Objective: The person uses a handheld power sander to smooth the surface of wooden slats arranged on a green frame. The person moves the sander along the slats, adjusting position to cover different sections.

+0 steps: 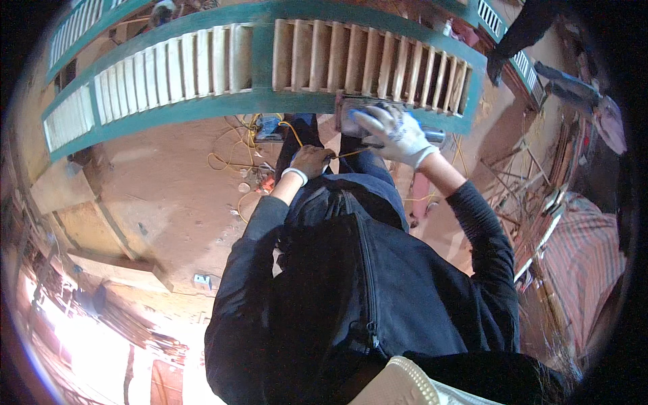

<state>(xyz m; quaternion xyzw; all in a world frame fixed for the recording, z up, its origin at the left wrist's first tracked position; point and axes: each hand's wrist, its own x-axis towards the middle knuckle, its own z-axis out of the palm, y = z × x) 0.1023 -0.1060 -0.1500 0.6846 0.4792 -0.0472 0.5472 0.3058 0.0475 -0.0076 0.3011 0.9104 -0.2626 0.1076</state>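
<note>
A long louvered shutter (262,61) with a green frame and pale slats lies across in front of me. My right hand (399,135), in a white work glove, is closed over a power sander (351,116) at the shutter's near green rail. A silvery cylinder (435,135) shows to the right of the glove; the sander's underside is hidden. Closer to my body, my left hand (312,162) is closed on a yellow power cord (351,153), which runs toward the sander. A white band circles the left wrist.
More yellow cord lies looped on the dusty floor (169,182), near a blue object (270,128). Other green shutters (74,30) stand beyond. Wood scraps and a striped cloth (584,250) are at the right. Boards (121,270) lie at the left.
</note>
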